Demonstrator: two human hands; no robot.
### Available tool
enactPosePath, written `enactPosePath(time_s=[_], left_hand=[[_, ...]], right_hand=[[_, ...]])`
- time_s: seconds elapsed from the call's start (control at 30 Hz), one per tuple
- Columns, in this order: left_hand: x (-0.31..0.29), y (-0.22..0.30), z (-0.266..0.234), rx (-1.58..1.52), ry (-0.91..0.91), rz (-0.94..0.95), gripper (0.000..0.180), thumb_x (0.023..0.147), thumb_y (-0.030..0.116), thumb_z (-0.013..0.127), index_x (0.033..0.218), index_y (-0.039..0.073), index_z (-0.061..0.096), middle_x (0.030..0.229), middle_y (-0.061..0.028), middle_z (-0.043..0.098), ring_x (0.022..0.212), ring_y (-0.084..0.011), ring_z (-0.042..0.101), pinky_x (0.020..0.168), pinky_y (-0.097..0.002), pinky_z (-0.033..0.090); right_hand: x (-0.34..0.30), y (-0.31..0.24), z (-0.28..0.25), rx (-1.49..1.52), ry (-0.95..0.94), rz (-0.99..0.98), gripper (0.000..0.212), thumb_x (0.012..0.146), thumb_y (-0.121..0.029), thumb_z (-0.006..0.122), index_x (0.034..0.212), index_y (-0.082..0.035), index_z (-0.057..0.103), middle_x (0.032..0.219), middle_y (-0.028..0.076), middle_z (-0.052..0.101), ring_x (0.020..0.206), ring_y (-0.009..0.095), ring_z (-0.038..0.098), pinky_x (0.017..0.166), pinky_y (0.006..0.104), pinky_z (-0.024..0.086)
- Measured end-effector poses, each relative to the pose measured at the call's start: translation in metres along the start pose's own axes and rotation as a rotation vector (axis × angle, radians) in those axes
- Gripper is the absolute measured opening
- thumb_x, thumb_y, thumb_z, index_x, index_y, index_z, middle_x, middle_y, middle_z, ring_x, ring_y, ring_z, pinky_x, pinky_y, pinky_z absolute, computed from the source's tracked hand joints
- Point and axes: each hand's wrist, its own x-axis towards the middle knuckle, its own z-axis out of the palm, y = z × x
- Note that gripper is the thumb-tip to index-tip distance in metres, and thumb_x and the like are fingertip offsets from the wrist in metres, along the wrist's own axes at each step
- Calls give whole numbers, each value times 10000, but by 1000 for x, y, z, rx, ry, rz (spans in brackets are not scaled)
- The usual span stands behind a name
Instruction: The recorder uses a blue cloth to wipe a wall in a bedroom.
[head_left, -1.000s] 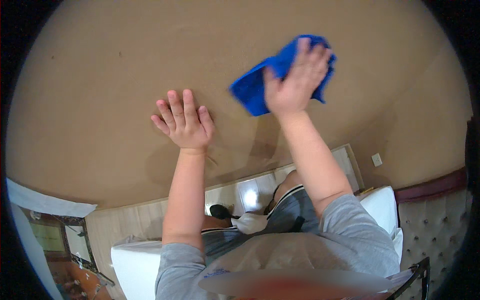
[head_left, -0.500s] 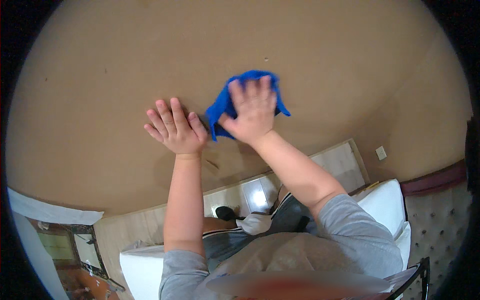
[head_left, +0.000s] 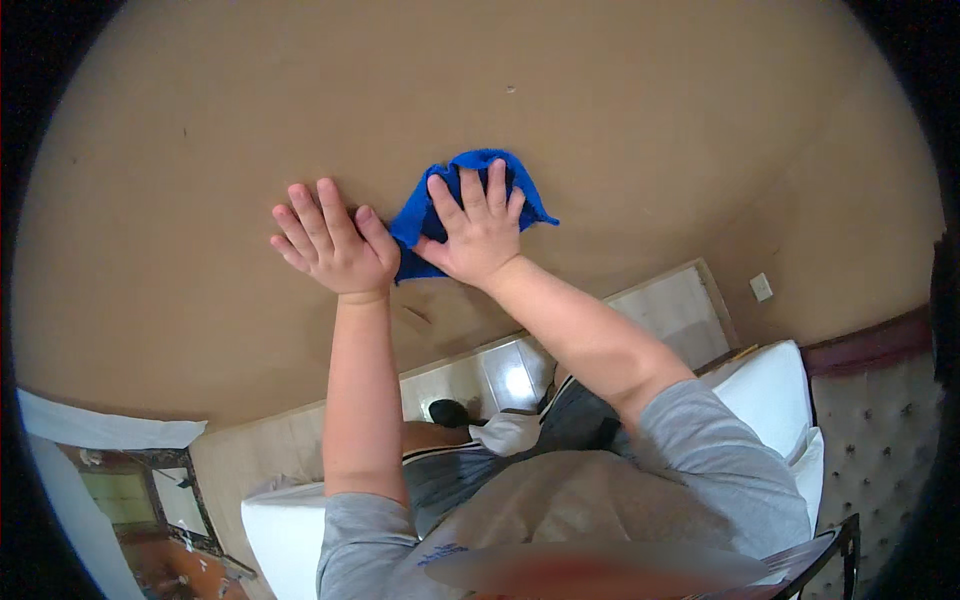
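Observation:
A crumpled blue cloth lies against the tan wall in front of me. My right hand presses flat on it with fingers spread, the cloth's edges showing around the fingertips and thumb. To its left, my left hand rests palm-on against the bare wall, fingers stretched out and thumb close to the cloth's left edge. That hand holds nothing. Part of the cloth is hidden under my right hand.
Below the wall run a pale ledge and a shiny tiled floor. A white outlet sits low at right. White bedding and a tufted grey panel are at lower right. A framed mirror is at lower left.
My right hand has slid a little down and to the left with the blue cloth, nearer my left hand. The left hand stays about in place on the wall; the view has shifted slightly.

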Motion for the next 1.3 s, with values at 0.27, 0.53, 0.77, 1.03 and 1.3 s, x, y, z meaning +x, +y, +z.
enactPosePath(time_s=[0.27,0.53,0.77,1.03,1.3], left_hand=[[4,1,2,10,38,4,527,950,302,393,1423,71,421,1543,-118,285,1456,-298,165,1171,-440,23],[0,7,0,42,5,-16,524,946,306,395,1416,78,429,1535,-120,300,1452,-302,174,1172,-438,29],[0,0,-4,63,1,-14,514,947,299,389,1413,89,434,1529,-111,312,1447,-295,189,1177,-435,37],[1,3,-2,71,4,-54,505,927,300,418,1396,120,468,1518,-83,344,1443,-282,204,1174,-430,52],[-3,3,-5,44,-51,-79,493,919,314,442,1382,154,495,1507,-68,368,1437,-279,222,1168,-439,41]], right_hand=[[8,100,-37,-68,194,277,983,795,-488,614,1499,7,137,1539,287,93,1417,502,26,1110,627,42],[-23,-10,10,-3,-49,148,770,737,-561,646,1407,-249,428,1503,204,237,1366,539,120,994,720,184],[-25,58,-10,-49,59,129,936,731,-531,677,1495,-192,256,1566,189,126,1425,468,53,1083,642,136],[-16,47,-8,41,132,354,956,850,-457,591,1510,-20,55,1542,299,-59,1377,571,-76,1078,682,-8],[-49,40,4,6,-84,-15,983,638,-513,765,1469,-228,325,1534,201,188,1403,520,59,1107,648,100]])
